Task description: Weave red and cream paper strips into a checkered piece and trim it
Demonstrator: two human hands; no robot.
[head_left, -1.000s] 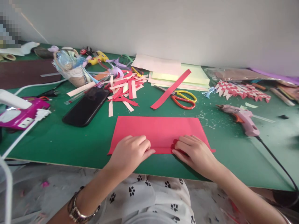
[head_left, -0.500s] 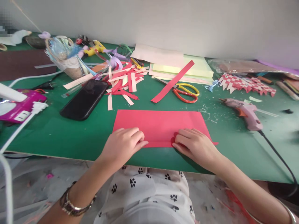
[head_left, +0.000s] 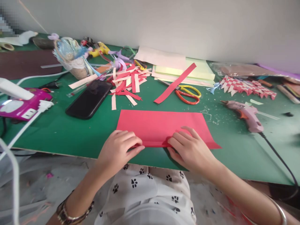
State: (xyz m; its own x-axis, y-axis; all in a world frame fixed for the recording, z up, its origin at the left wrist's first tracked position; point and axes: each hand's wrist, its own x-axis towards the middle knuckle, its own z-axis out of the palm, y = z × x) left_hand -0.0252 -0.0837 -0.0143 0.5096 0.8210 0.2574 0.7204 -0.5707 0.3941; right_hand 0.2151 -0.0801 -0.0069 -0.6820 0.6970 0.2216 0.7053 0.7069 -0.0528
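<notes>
A sheet of red paper (head_left: pixel 159 125) lies on the green tabletop in front of me, its near edge turned up in a narrow fold. My left hand (head_left: pixel 123 145) pinches that edge on the left, thumb below and fingers on top. On the right, my right hand (head_left: pixel 186 145) grips the same edge, fingers curled over the paper. The paper's near right corner sticks out past my right hand. Beyond the sheet, a cut red strip (head_left: pixel 174 83) rests across scissors (head_left: pixel 187 93) with red and yellow handles.
A black phone (head_left: pixel 90 99) and a heap of red and pink paper strips (head_left: pixel 127 79) lie to the left. A pink glue gun (head_left: pixel 245 112) with a cord lies on the right. Behind stand paper sheets (head_left: pixel 199 68) and a woven checkered piece (head_left: pixel 247 86). A magenta power strip (head_left: pixel 25 103) sits far left.
My right hand has shifted slightly left along the near edge and its index finger has lifted. The edge is turned up more. The whole view has moved a little.
</notes>
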